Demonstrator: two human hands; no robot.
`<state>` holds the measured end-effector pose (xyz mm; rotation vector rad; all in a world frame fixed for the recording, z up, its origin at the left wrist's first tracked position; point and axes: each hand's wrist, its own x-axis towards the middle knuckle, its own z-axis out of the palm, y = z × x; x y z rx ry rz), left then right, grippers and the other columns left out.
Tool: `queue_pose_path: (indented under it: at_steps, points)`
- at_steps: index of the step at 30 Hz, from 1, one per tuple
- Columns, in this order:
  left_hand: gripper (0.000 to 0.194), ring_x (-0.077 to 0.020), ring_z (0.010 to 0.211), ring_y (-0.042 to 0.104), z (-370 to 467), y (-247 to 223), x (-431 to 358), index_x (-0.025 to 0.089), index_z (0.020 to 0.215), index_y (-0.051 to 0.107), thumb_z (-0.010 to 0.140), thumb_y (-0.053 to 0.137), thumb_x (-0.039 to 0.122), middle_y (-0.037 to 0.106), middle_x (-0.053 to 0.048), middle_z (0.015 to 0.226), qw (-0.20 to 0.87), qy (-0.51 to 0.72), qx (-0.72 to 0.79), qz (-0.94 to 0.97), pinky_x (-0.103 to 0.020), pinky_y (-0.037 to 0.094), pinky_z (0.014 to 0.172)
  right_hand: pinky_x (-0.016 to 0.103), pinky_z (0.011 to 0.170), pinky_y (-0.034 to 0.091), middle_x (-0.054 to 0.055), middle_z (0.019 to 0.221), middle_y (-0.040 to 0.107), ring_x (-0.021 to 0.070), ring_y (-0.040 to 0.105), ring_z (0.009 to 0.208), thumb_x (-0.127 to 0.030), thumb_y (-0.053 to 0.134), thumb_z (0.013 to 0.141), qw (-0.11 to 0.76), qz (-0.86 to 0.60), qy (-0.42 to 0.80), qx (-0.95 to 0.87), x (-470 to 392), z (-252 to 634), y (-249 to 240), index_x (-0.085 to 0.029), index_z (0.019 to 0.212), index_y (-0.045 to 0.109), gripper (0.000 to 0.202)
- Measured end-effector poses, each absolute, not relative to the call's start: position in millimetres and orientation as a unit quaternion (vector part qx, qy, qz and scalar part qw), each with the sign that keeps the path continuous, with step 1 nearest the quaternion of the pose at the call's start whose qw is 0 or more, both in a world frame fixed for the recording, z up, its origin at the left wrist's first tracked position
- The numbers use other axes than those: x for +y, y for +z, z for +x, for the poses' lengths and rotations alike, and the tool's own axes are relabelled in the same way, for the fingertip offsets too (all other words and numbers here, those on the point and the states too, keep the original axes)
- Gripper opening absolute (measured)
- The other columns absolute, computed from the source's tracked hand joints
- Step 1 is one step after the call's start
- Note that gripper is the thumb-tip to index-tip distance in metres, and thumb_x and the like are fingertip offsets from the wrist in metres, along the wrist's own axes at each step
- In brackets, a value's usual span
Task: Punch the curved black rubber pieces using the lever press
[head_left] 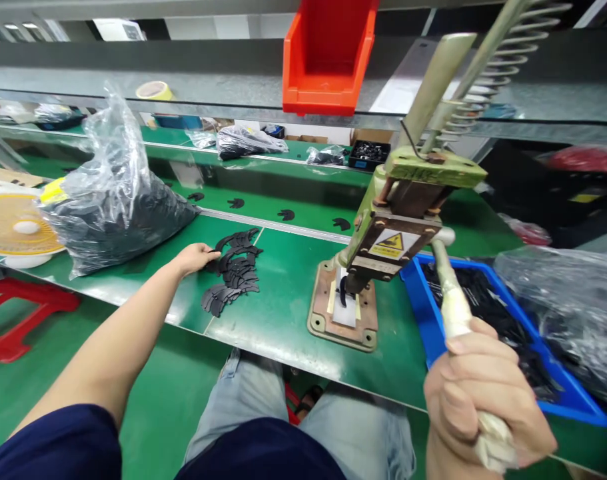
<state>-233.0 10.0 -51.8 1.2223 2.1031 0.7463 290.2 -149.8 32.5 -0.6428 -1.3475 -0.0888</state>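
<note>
My right hand [483,393] is wrapped around the tape-covered lever handle [454,303] of a green hand press [396,243]. Under the press's ram, a black curved piece [342,291] lies on the light metal plate of its base [320,320]. Further left, my left hand [196,259] pinches a black curved piece [214,256] at the left edge of a pile. Many similar thin black pieces [239,270] overlap in that pile on the green table. My fingertips partly hide the pinched piece.
A clear bag of black parts [128,220] stands left of the pile, beside a yellow fan [20,223]. A blue bin [423,313] with black parts sits right of the press. Several black pieces [286,215] line the green strip behind. An orange bin [328,67] hangs above.
</note>
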Motion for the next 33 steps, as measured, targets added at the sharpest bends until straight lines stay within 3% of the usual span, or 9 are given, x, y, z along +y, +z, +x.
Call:
queue_pose_path:
  at_steps: [3,7,10,13,20,28,33]
  points:
    - [0.05,-0.0113,0.049,0.041,-213,-44,3,0.021,0.072,0.051,0.077,0.076,0.064,0.048,0.006,0.053,0.311,0.33,0.763,0.46,-0.024,0.03,0.05,0.063,0.097,0.052,-0.003,0.062,0.06,0.0205,0.064,0.073,-0.021,0.071,0.076,0.717,-0.3,-0.028,-0.628,-154,290,34,-0.023,0.06,0.055,0.023]
    - [0.051,-0.0093,0.045,0.041,-142,-35,-12,0.021,0.079,0.053,0.085,0.068,0.07,0.05,0.006,0.054,0.465,0.38,0.638,0.482,-0.021,0.03,0.044,0.06,0.101,0.052,-0.004,0.062,0.059,0.0186,0.062,0.073,-0.022,0.069,0.078,0.713,-0.299,-0.028,-0.633,-155,289,33,-0.024,0.062,0.054,0.023]
    - [0.05,-0.0099,0.052,0.057,-70,-37,-26,0.019,0.086,0.057,0.081,0.077,0.065,0.065,0.002,0.068,0.554,0.369,0.553,0.501,-0.02,0.045,0.05,0.059,0.102,0.052,-0.004,0.062,0.059,0.0184,0.062,0.074,-0.025,0.069,0.081,0.713,-0.307,-0.027,-0.63,-156,289,33,-0.024,0.062,0.053,0.025]
    - [0.048,-0.0117,0.055,0.062,-10,-45,-31,0.018,0.089,0.057,0.079,0.083,0.057,0.067,0.0,0.066,0.618,0.333,0.486,0.521,-0.022,0.05,0.054,0.059,0.103,0.052,-0.004,0.063,0.06,0.0185,0.063,0.074,-0.023,0.069,0.08,0.704,-0.311,-0.03,-0.638,-157,289,35,-0.024,0.063,0.053,0.024]
    - [0.039,-0.0093,0.052,0.058,49,-55,-16,0.018,0.08,0.058,0.084,0.08,0.05,0.062,0.003,0.062,0.607,0.322,0.465,0.558,-0.02,0.044,0.05,0.06,0.1,0.051,-0.004,0.062,0.058,0.019,0.061,0.072,-0.021,0.068,0.079,0.701,-0.297,-0.041,-0.647,-155,288,39,-0.023,0.062,0.052,0.023]
    - [0.035,-0.0111,0.051,0.059,58,-61,-3,0.017,0.082,0.061,0.086,0.076,0.049,0.064,0.002,0.059,0.56,0.285,0.468,0.621,-0.021,0.039,0.049,0.057,0.096,0.052,-0.003,0.057,0.053,0.0179,0.058,0.067,-0.027,0.068,0.081,0.726,-0.298,-0.062,-0.616,-151,280,38,-0.023,0.058,0.047,0.031]
    - [0.041,-0.0088,0.041,0.052,59,-54,1,0.02,0.077,0.053,0.084,0.08,0.05,0.059,0.005,0.049,0.588,0.252,0.474,0.605,-0.019,0.033,0.042,0.056,0.094,0.053,-0.003,0.055,0.051,0.0172,0.056,0.064,-0.03,0.068,0.081,0.739,-0.303,-0.073,-0.598,-148,277,38,-0.023,0.056,0.044,0.035]
